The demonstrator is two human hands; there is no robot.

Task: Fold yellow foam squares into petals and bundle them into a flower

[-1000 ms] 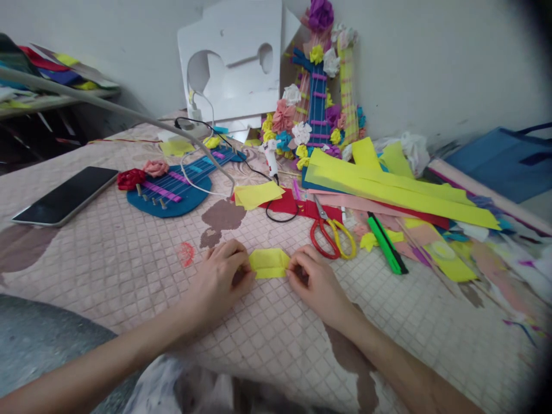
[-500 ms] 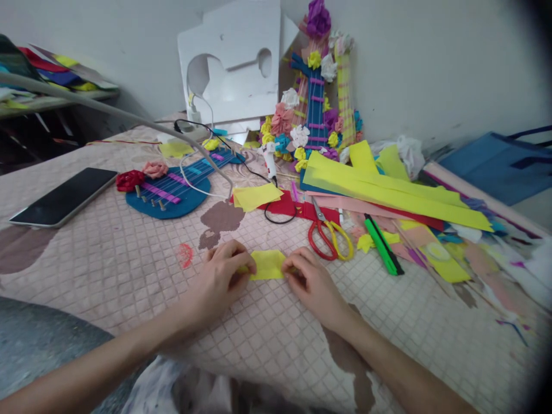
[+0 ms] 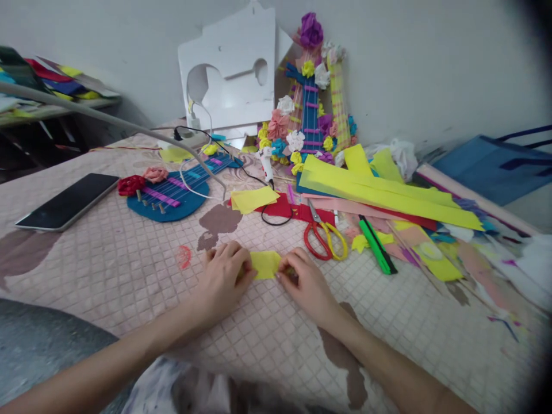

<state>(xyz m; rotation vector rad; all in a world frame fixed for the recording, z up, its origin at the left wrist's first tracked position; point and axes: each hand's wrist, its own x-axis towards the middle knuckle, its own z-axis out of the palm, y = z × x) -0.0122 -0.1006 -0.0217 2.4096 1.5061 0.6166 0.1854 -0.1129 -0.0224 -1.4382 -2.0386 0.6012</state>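
Observation:
Between my two hands a small piece of yellow crepe paper point(image 3: 264, 265) is held level, just over the quilted cloth. My left hand point(image 3: 228, 270) pinches its left end, fingers curled over it. At the other end, my right hand point(image 3: 302, 276) grips the paper between thumb and fingertips. Both ends of the piece are hidden by my fingers. Scissors point(image 3: 324, 238) with one red and one yellow handle lie beyond my right hand. More yellow paper pieces point(image 3: 252, 199) rest on red paper point(image 3: 282, 207) behind the held piece.
A blue paper guitar point(image 3: 172, 198) with flowers lies at left, near a phone point(image 3: 69, 198). A white glue gun point(image 3: 265, 164) stands behind. To the right are a green cutter point(image 3: 377, 244), long yellow strips point(image 3: 388, 192) and scraps. Flowered guitars point(image 3: 310, 115) lean on the wall.
The view has shifted slightly. My left hand's fingers have curled further over the left end of the yellow paper; my right hand keeps its pinch.

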